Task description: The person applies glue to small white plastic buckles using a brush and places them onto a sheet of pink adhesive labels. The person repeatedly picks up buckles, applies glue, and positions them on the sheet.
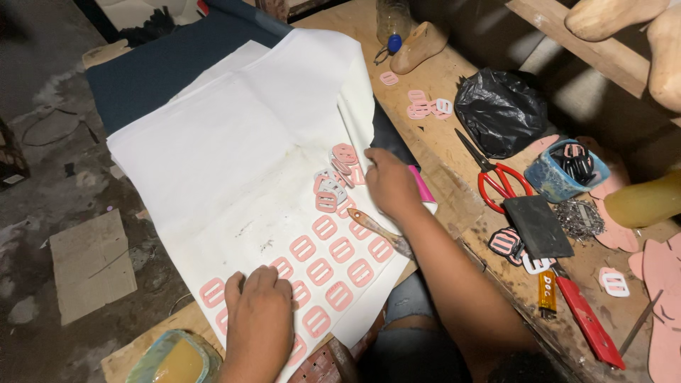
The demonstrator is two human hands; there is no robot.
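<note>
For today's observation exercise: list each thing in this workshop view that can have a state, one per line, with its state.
left hand: flat, pressing on the pink buckle pieces
right hand: fingers on the loose pile of pieces
white sheet: spread out, right edge folded up
red scissors: closed, lying flat
black bag: crumpled
brush: lying on sheet

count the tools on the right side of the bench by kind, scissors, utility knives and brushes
scissors: 1, red handles
utility knife: 1, red body
brush: 1, wooden handle, beside the right hand
total: 3
</note>
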